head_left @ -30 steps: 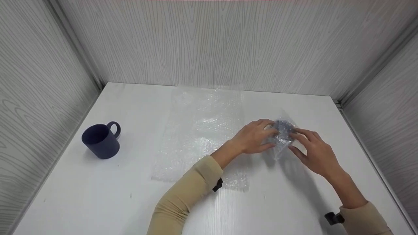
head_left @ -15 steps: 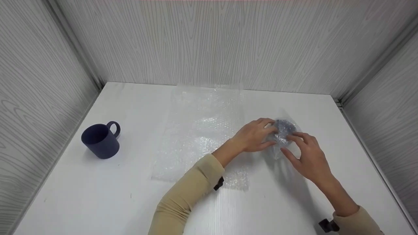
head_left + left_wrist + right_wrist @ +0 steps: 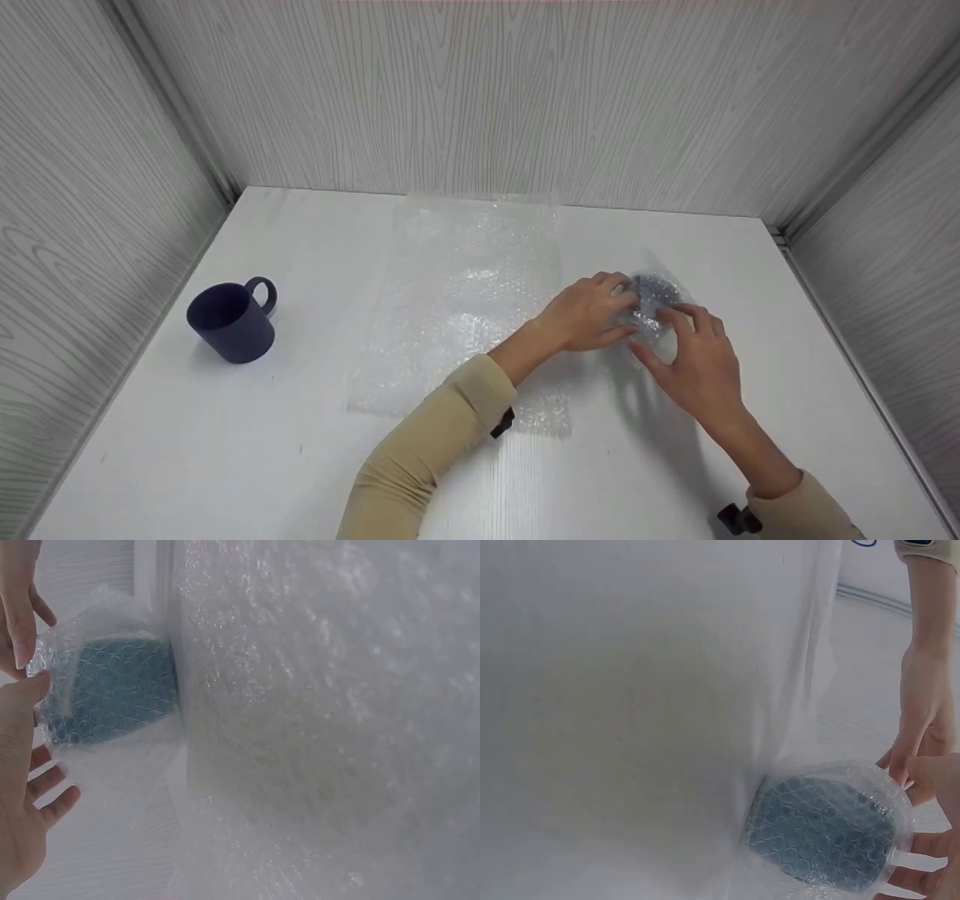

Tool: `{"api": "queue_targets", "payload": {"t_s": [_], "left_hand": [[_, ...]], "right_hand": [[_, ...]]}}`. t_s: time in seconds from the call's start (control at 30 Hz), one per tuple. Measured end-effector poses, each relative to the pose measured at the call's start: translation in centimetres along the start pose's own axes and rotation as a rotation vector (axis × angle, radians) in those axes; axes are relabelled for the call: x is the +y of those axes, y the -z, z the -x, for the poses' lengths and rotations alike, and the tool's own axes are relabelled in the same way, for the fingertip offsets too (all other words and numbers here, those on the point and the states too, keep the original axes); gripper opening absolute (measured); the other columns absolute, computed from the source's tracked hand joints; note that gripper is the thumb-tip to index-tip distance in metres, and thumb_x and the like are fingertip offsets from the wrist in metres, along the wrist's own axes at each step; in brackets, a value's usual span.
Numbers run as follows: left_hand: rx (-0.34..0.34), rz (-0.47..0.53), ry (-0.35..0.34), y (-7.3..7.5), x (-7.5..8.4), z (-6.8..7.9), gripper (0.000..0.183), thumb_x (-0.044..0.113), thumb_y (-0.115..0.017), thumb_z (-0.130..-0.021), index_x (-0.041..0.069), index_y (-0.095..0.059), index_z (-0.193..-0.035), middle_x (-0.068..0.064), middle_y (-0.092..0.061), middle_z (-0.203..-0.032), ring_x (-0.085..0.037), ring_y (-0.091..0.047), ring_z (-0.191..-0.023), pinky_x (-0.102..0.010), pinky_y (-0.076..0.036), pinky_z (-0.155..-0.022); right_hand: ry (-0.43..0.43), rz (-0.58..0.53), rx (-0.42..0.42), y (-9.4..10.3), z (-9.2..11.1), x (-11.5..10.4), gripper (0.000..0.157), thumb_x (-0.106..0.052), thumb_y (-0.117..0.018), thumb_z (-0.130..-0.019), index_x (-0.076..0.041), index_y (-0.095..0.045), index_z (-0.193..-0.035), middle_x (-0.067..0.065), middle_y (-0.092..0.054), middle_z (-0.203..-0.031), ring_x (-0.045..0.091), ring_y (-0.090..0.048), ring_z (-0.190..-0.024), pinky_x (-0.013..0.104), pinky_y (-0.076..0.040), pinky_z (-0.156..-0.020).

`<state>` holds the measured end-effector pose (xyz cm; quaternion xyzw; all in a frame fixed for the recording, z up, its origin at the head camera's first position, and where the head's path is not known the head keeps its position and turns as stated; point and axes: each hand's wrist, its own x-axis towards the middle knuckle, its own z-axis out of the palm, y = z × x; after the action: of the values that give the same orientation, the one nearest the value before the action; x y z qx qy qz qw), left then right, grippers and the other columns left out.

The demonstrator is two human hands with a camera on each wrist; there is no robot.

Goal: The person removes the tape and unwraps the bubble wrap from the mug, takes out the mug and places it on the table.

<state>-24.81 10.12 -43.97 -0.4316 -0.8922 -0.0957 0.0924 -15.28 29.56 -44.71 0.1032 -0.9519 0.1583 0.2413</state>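
Observation:
A dark blue cup-like object (image 3: 655,289) stands wrapped in clear bubble wrap (image 3: 112,622) at the right of the table. My left hand (image 3: 589,311) holds its left side, fingertips curled on the plastic. From the near right, my right hand (image 3: 701,360) grips the wrapping, its fingers bent over the top and its thumb at the near side. The right wrist view shows the wrapped body (image 3: 821,832) between both hands, with the blue showing through the bubbles. Part of the object is hidden by fingers and plastic.
A flat sheet of bubble wrap (image 3: 450,300) lies mid-table, partly under my left forearm. Far to the left stands an unwrapped dark blue mug (image 3: 236,326), its handle toward the back right. Wood-grain panels (image 3: 480,97) enclose the white table (image 3: 187,465) at the back and sides.
My right hand has shifted left and toward the near side of the wrapped object, its thumb now closer to my left thumb. My left hand has stayed almost still.

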Motion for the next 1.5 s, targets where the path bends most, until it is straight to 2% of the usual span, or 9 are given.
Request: {"api": "queue_targets", "payload": {"t_s": [0.2, 0.3, 0.53, 0.73, 1.07, 1.27, 1.5], "left_hand": [[-0.009, -0.057, -0.017, 0.5, 0.2, 0.2, 0.043, 0.051, -0.055, -0.107, 0.025, -0.061, -0.139, -0.002, -0.057, -0.148, -0.02, -0.059, -0.136, -0.033, -0.056, -0.106], [-0.009, -0.085, -0.03, 0.7, 0.3, 0.4, 0.041, 0.051, -0.054, -0.107, 0.027, -0.061, -0.14, -0.002, -0.059, -0.142, -0.019, -0.061, -0.129, -0.032, -0.057, -0.102], [0.004, -0.138, -0.043, 0.7, 0.6, 0.8, 0.043, 0.053, -0.054, -0.106, 0.029, -0.061, -0.142, -0.001, -0.061, -0.139, -0.018, -0.063, -0.125, -0.031, -0.059, -0.099], [0.014, -0.141, -0.056, 0.6, 0.9, 1.0, 0.043, 0.052, -0.054, -0.107, 0.028, -0.06, -0.142, -0.003, -0.06, -0.14, -0.018, -0.063, -0.125, -0.031, -0.058, -0.1], [-0.015, -0.129, -0.066, 0.9, 1.7, 1.2, 0.045, 0.051, -0.053, -0.108, 0.028, -0.06, -0.145, -0.002, -0.06, -0.14, -0.017, -0.06, -0.125, -0.03, -0.057, -0.1], [0.005, -0.133, -0.079, 0.7, 1.9, 1.4, 0.044, 0.051, -0.055, -0.107, 0.028, -0.06, -0.145, -0.001, -0.06, -0.137, -0.016, -0.061, -0.12, -0.028, -0.057, -0.097], [0.044, -0.143, -0.09, 0.4, 1.6, 1.3, 0.044, 0.05, -0.059, -0.105, 0.027, -0.062, -0.142, -0.002, -0.06, -0.142, -0.017, -0.062, -0.129, -0.03, -0.058, -0.099]], "right_hand": [[0.014, 0.037, 0.015, -0.3, -0.3, 0.3, 0.066, -0.034, -0.094, -0.078, 0.0, -0.066, -0.126, 0.024, -0.062, -0.13, 0.05, -0.063, -0.118, 0.062, -0.056, -0.083], [0.003, 0.014, 0.004, 0.0, -0.5, 0.5, 0.064, -0.028, -0.094, -0.077, 0.0, -0.067, -0.127, 0.024, -0.062, -0.131, 0.049, -0.064, -0.117, 0.061, -0.056, -0.083], [-0.013, -0.055, -0.015, 0.8, -0.6, 1.0, 0.062, -0.02, -0.094, -0.077, -0.001, -0.068, -0.129, 0.024, -0.065, -0.135, 0.049, -0.065, -0.116, 0.061, -0.056, -0.083], [-0.05, -0.066, -0.047, 1.2, -0.6, 2.0, 0.063, -0.022, -0.093, -0.08, -0.002, -0.066, -0.134, 0.024, -0.062, -0.142, 0.05, -0.061, -0.123, 0.064, -0.055, -0.086], [-0.123, -0.093, -0.14, 2.2, -0.7, 3.0, 0.063, -0.021, -0.088, -0.085, -0.006, -0.062, -0.14, 0.024, -0.059, -0.149, 0.051, -0.056, -0.131, 0.067, -0.055, -0.084], [-0.136, -0.106, -0.181, 2.6, -1.0, 3.6, 0.062, -0.018, -0.086, -0.088, -0.008, -0.06, -0.143, 0.026, -0.059, -0.148, 0.053, -0.055, -0.131, 0.069, -0.054, -0.086], [-0.138, -0.131, -0.18, 2.6, -0.9, 4.2, 0.063, -0.015, -0.084, -0.089, -0.004, -0.058, -0.145, 0.029, -0.061, -0.144, 0.055, -0.058, -0.127, 0.07, -0.052, -0.088]]}}
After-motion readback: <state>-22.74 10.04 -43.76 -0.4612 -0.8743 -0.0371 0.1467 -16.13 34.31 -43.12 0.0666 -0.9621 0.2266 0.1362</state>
